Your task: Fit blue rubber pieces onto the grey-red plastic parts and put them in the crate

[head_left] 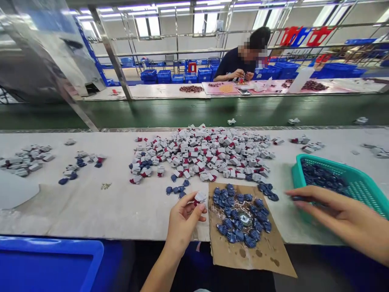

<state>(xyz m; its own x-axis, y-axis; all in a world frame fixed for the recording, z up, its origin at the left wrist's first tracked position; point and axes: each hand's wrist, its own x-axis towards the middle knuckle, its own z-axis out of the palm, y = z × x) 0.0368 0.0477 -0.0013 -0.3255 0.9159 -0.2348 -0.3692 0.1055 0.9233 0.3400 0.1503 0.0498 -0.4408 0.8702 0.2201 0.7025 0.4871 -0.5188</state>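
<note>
My left hand [184, 221] pinches a small white and dark red plastic part [199, 198] just left of the cardboard sheet [221, 253]. Between the thumb and fingers of my right hand [331, 213] is a small dark blue piece [297, 198], blurred by motion, beside the green basket [369, 178]. More dark blue pieces [323, 178] lie inside that basket. On the wet, stained cardboard, dark blue plastic pieces [249, 240] ring a shiny round spot [244, 219]. Behind my hands spreads a big heap of white and dark red parts [200, 152].
Smaller groups of white parts [27, 160] lie at the left of the table. A blue bin [48, 263] stands at the lower left. Beyond the table runs a green conveyor belt [182, 113] with a few white parts. Across it sits a co-worker [240, 63], handling small things.
</note>
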